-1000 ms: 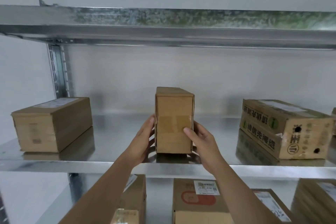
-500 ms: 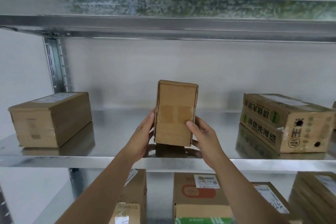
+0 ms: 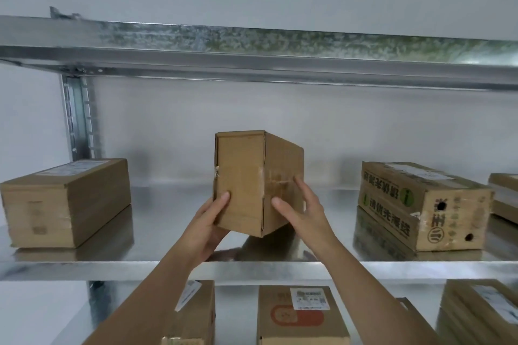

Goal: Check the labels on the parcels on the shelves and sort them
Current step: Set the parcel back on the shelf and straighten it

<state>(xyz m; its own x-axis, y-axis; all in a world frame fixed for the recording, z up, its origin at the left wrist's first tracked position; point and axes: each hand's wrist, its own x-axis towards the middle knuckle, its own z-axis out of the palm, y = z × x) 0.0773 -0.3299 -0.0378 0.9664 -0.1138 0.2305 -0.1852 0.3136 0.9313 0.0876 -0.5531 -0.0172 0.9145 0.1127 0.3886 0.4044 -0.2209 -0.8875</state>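
Observation:
A plain brown cardboard parcel (image 3: 244, 179) stands on end in the middle of the steel shelf (image 3: 157, 232), turned so one corner faces me and lifted slightly at the front. My left hand (image 3: 208, 228) grips its lower left edge, thumb on the front face. My right hand (image 3: 301, 209) lies against its taped right side with fingers spread and straight. No label shows on the faces turned to me.
A brown parcel with a white label on top (image 3: 66, 202) lies at the shelf's left. A printed carton (image 3: 423, 204) and another box (image 3: 504, 196) lie at the right. The upper shelf beam (image 3: 252, 59) runs overhead. Several labelled parcels (image 3: 302, 314) stand on the shelf below.
The parcel has been rotated about its upright axis, so its right side now shows. My right hand slid from the front edge onto that side; my left hand moved down to the lower left edge.

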